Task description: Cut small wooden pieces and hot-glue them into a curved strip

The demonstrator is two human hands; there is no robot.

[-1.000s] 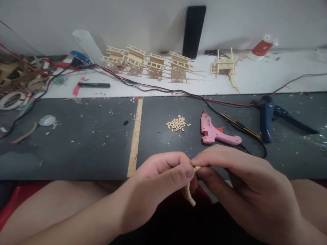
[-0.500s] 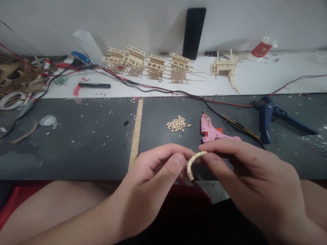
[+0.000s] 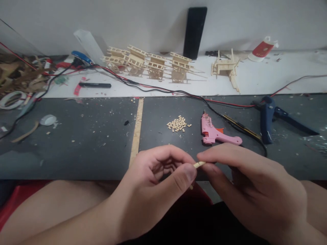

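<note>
A small curved wooden strip is pinched between both my hands at the near edge of the dark table. My left hand grips it with thumb and fingers curled. My right hand pinches its upper end between thumb and forefinger. Most of the strip is hidden behind my left thumb. A small heap of tiny wooden blocks lies on the table beyond my hands. Beside it, to the right, rests a pink glue gun.
Several small wooden cart models and another wooden model stand on the white board at the back. A black phone leans on the wall. Blue pliers lie at right; red and black wires cross the table. Clutter fills the far left.
The curved strip stood exposed between my hands half a second ago; now my left thumb covers most of it and both hands sit slightly lower.
</note>
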